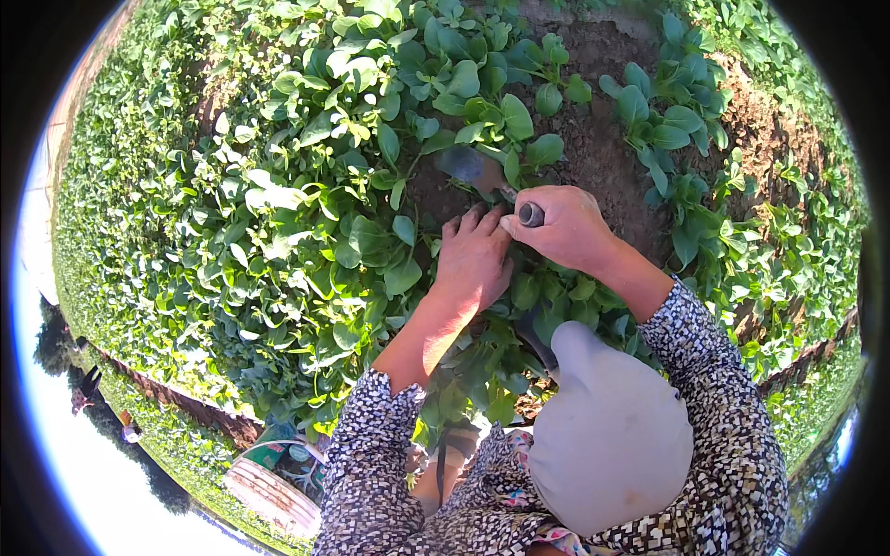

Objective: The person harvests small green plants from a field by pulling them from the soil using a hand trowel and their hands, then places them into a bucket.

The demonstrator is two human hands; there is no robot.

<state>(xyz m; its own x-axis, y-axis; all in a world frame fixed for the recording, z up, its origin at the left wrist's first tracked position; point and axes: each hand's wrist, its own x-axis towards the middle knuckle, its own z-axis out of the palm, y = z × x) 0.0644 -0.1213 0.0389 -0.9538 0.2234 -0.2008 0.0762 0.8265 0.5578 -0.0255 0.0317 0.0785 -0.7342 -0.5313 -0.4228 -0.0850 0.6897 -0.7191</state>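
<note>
Tool (pixel 471 169) is held in the right hand (pixel 567 228), its handle enclosed by clenched fingers, with the rounded, dark butt of the handle left exposed toward the left hand (pixel 474 263). The flat, greyish blade is pointed to the upper left, low among the greens (pixel 519 119); whether the soil (pixel 601 157) is touched by its edge cannot be told. The left hand is placed just beside the tool, below the blade and close to the right thumb. Its fingers are bent and directed at the ground, and their tips are seen to be darkened; whether anything is grasped by them cannot be told.

Broad-leaved greens are packed densely to the left, and a second clump (pixel 681 125) is noted to the right, separated by a strip of bare brown soil. Both forearms are covered by speckled black-and-white sleeves (pixel 714 371), by which the wrists are left bare. Below the right hand, a rounded pale grey form (pixel 612 431) is observed. At the lower left, a whitish bucket (pixel 269 496) is stood beside the greens, tilted in view, with something green seen inside.
</note>
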